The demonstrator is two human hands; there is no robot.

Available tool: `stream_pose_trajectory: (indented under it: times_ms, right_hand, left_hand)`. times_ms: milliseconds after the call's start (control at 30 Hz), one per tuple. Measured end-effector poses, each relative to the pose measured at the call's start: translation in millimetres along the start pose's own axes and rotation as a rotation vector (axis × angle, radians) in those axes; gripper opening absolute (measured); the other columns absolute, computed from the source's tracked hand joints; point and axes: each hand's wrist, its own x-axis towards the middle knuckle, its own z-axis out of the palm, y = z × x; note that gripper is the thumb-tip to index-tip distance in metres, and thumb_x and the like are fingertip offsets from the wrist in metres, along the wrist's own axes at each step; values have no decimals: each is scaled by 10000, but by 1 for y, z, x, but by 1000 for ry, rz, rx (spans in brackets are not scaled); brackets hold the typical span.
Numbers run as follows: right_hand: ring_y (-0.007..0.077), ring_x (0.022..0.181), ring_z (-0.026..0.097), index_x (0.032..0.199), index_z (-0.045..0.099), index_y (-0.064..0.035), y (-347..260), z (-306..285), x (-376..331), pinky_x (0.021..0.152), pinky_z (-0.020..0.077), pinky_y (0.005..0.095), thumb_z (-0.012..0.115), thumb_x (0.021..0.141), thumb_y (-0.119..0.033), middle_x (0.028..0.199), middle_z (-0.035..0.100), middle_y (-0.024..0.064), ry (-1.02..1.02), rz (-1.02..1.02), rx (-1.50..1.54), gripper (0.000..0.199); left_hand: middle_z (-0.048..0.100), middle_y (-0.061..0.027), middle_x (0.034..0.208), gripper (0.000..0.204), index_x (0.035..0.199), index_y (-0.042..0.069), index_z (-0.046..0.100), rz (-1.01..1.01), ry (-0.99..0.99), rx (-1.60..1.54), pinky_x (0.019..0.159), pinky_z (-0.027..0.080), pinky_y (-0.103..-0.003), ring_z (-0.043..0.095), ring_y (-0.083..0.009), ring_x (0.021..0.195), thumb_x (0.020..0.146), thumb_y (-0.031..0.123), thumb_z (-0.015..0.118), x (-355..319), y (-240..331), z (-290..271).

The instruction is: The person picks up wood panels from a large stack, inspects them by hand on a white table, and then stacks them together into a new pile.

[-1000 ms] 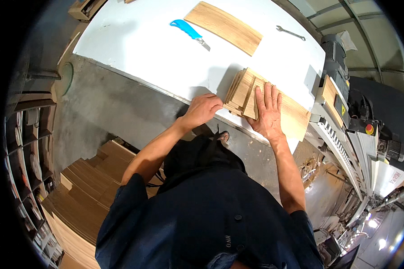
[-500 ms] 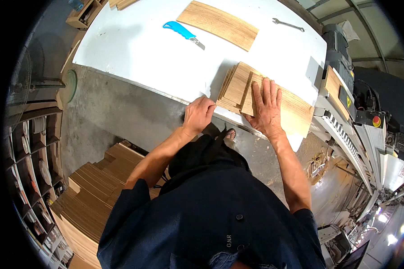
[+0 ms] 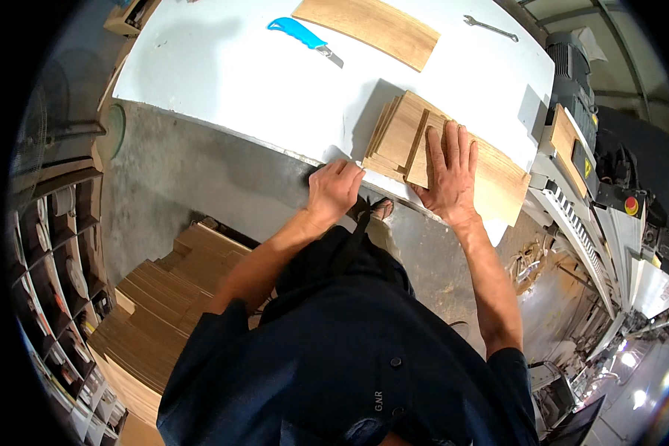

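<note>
A stack of thin wood-grain boards (image 3: 401,128) lies at the near right edge of the white table, its pieces fanned out unevenly. My right hand (image 3: 452,178) rests flat on the top board (image 3: 498,178), fingers stretched out and thumb toward the near edge. My left hand (image 3: 334,192) is closed at the table's edge, fingertips pinched beside the near left corner of the stack. What those fingers hold, if anything, is hidden. Farther back lie a blue-handled utility knife (image 3: 305,39), blade out, and a single wood-grain board (image 3: 372,30).
The white table (image 3: 223,82) carries a wrench (image 3: 490,28) at the far right. A machine with a red button (image 3: 631,205) flanks its right side. Stacked brown sheets (image 3: 167,305) stand at lower left, near a shelf rack (image 3: 63,260) holding several items.
The whole view has shifted slightly, moving the table and its items in the picture. Both hands keep nearly the same place against the boards.
</note>
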Motion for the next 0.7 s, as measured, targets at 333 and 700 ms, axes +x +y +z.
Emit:
stream_pose_trajectory:
  times_ms: [333, 700]
  right_hand:
    - [441, 1421, 80, 1487, 222, -55, 2, 2, 4, 1135, 113, 587, 750, 723, -494, 1521, 138, 259, 23, -6, -32, 1028]
    - [445, 1428, 40, 1478, 187, 18, 24, 3, -12, 1153, 61, 553, 545, 867, -573, 1527, 85, 296, 86, -157, 53, 923]
  left_hand:
    - [564, -107, 709, 126, 781, 69, 555, -142, 80, 17, 578, 463, -424, 581, -320, 666, 852, 140, 631, -19, 16, 16]
    - [637, -137, 882, 243, 910, 36, 638, -224, 44, 237, 719, 496, -416, 605, -329, 824, 766, 206, 734, -14, 32, 4]
